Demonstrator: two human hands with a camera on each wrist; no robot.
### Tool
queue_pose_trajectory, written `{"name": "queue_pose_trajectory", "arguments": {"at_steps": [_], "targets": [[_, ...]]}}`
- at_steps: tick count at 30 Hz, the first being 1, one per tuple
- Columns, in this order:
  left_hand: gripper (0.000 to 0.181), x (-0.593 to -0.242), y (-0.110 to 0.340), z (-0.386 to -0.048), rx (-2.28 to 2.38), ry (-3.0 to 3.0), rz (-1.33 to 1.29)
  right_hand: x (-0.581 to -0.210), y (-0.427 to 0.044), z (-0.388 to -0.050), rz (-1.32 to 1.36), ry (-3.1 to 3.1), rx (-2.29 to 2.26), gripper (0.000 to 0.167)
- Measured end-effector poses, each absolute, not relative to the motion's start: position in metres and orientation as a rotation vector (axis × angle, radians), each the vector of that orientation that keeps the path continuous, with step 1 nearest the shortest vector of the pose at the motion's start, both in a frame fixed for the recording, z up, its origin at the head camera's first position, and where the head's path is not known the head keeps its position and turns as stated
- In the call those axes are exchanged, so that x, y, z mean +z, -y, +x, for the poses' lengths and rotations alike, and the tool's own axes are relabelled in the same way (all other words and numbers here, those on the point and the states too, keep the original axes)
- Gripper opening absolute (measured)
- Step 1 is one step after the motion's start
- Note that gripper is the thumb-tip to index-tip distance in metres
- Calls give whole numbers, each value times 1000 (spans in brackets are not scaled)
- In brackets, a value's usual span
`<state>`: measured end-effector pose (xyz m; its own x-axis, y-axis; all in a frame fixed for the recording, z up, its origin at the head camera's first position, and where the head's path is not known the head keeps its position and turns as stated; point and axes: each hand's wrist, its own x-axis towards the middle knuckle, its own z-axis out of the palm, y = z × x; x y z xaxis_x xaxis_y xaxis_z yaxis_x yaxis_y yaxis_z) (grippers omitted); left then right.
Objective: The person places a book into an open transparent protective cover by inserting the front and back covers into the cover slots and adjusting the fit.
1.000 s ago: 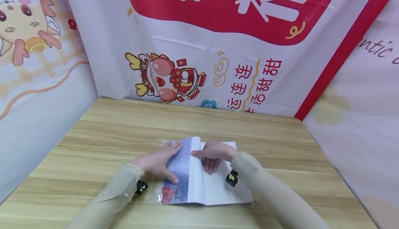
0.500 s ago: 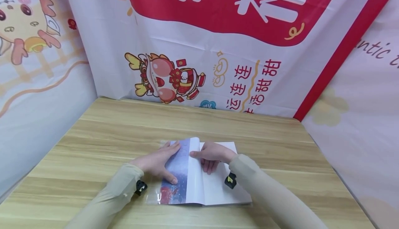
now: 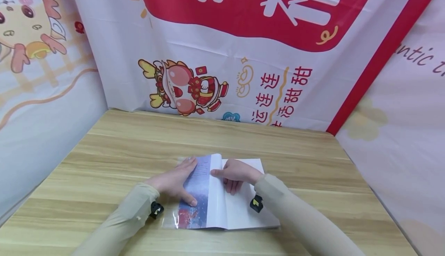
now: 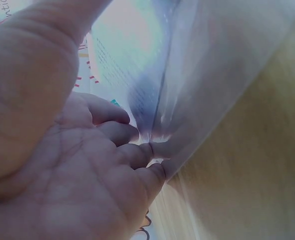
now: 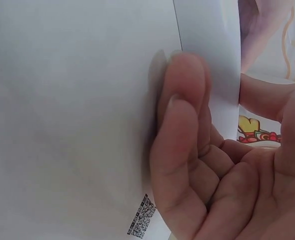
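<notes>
A thin book (image 3: 243, 209) lies spread on the table, its left part printed purple-blue and its right part white. Clear plastic (image 4: 212, 85) sticks out past its left edge. My left hand (image 3: 175, 182) rests on the printed part with fingers and thumb spread; in the left wrist view the fingertips meet the plastic. A white leaf (image 3: 217, 205) bulges up along the middle. My right hand (image 3: 240, 173) pinches this leaf, thumb on its left side and curled fingers on its right. The right wrist view shows a small black-and-white code patch (image 5: 142, 217) on the white face.
The wood-grain table (image 3: 114, 151) extends around the book on all sides. A printed white and red cloth (image 3: 208, 43) hangs behind its far edge, with more printed cloth at the left and right. Small black devices (image 3: 156, 209) sit at both wrists.
The left fingers have shifted slightly left on the printed part. The right fingers are curled closer under the palm than a second ago, with the thumb still at the white leaf.
</notes>
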<state>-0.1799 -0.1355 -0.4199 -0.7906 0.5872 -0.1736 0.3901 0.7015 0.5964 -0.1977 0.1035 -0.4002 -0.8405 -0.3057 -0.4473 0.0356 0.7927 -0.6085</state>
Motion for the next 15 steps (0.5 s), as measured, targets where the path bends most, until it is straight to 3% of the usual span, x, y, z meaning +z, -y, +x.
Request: {"name": "queue_pose_trajectory", "arguments": {"at_steps": [15], "targets": [[135, -422, 137, -182, 789, -2551, 781, -400, -102, -196, -186, -2448, -858, 56]]}}
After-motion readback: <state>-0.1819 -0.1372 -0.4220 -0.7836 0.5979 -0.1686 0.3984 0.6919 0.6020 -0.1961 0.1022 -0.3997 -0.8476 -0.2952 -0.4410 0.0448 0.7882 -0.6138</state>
